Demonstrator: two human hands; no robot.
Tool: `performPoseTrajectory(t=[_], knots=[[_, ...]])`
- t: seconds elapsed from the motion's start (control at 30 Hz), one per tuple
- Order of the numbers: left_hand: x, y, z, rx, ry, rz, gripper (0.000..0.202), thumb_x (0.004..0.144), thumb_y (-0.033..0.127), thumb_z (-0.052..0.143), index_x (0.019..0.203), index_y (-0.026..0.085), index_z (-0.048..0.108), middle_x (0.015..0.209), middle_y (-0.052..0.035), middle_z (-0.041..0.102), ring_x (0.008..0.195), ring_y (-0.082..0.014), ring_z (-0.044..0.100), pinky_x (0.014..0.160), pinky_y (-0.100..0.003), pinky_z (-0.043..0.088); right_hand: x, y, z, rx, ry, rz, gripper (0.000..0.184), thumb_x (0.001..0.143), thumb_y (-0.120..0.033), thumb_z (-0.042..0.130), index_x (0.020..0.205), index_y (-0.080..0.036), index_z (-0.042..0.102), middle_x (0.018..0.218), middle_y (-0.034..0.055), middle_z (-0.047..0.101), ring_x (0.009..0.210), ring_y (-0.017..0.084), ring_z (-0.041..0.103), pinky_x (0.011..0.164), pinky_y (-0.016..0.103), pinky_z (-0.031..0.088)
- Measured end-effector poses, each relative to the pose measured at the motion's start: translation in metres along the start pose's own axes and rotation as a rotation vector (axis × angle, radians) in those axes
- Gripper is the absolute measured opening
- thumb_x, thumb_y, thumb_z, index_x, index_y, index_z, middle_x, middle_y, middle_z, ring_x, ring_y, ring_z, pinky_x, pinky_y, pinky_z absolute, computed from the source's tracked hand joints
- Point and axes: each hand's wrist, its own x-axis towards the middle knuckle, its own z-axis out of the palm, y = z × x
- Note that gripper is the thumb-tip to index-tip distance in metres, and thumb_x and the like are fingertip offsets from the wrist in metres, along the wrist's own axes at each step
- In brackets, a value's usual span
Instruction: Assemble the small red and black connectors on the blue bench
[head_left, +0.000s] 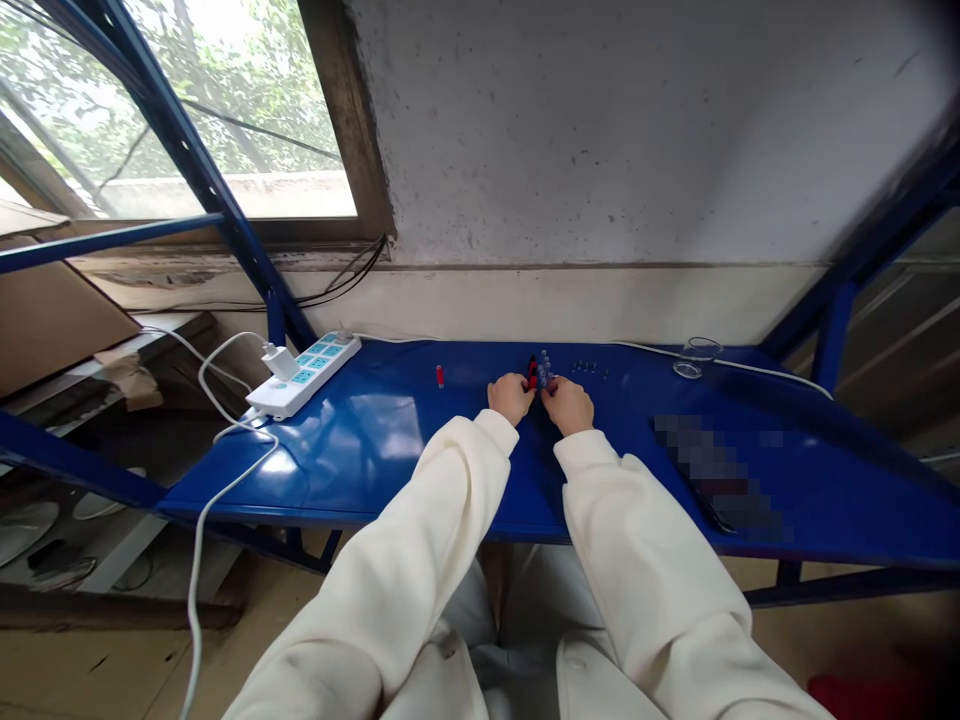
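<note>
Both my hands rest on a blue metal shelf [390, 440], arms in cream sleeves. My left hand [510, 396] is curled, its fingers pinched on a small red piece [532, 372]. My right hand [568, 404] is also curled, its fingertips on a small clear-bluish part [544, 368] that touches the red piece. The two hands meet around this tiny object, which is too small to make out in detail. A separate small red piece [440, 376] lies on the shelf to the left of my hands.
A white power strip [307, 372] with a plugged charger and white cable sits at the shelf's left. Several tiny dark parts [589, 368] lie right of my hands. A clear glass dish [695, 357] stands at the back right. A blurred dark flat item [720, 475] lies near the right front.
</note>
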Motion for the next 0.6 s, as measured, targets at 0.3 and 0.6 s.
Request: performPoseTrajectory(t=[0.3, 0.6], knots=[[0.000, 0.006, 0.002, 0.106, -0.009, -0.034, 0.016, 0.070, 0.033, 0.059, 0.070, 0.017, 0.064, 0.077, -0.0092, 0.065, 0.080, -0.0246, 0.058, 0.080, -0.039, 0.035, 0.004, 0.001, 0.003, -0.013, -0.016, 0.002, 0.024, 0.079, -0.032, 0.048, 0.092, -0.017, 0.062, 0.088, 0.0130, 0.065, 0.083, 0.024, 0.061, 0.065, 0.029, 0.041], [-0.008, -0.002, -0.015, -0.076, 0.011, 0.016, 0.020, 0.064, 0.030, 0.066, 0.080, 0.018, 0.062, 0.077, -0.0069, 0.061, 0.080, -0.0230, 0.056, 0.080, -0.037, 0.038, 0.006, 0.001, 0.005, -0.015, -0.016, 0.008, 0.023, 0.079, -0.033, 0.049, 0.091, -0.017, 0.060, 0.088, 0.0129, 0.064, 0.082, 0.024, 0.062, 0.065, 0.029, 0.042]])
